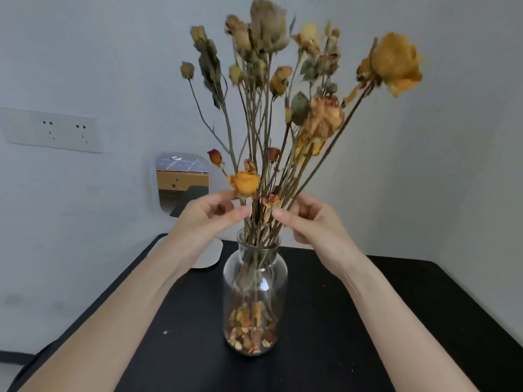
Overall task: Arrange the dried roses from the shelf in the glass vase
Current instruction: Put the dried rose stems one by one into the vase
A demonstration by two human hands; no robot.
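Glass, clear and narrow at the neck: the vase [256, 281] stands upright on the black table [368, 306], about midway between its left and right edges. A layer of loose dried petals [250, 329] lies in its bottom. The dried roses [266, 114] stand in it, their stems packed through the neck and fanning out above, tan and faded heads at the top. One large orange-yellow bloom [394, 60] leans far out to the right on a long slanting stem.

Your left hand [203, 217] is just above and to the left of the vase mouth. Its thumb and forefinger pinch the short stem right under a small orange rose [244, 182], which sits low on the left side of the bunch. Your right hand [310, 219] is on the other side of the stems at the same height. Its fingers curl behind the right-hand stems and the thumb comes across in front, so it grasps that part of the bunch. Neither hand touches the glass.

Far behind your left wrist, a rounded mirror [182, 182] stands against the pale wall on a white round base [208, 257]. Farther left on that wall there is a white socket plate [53, 131].
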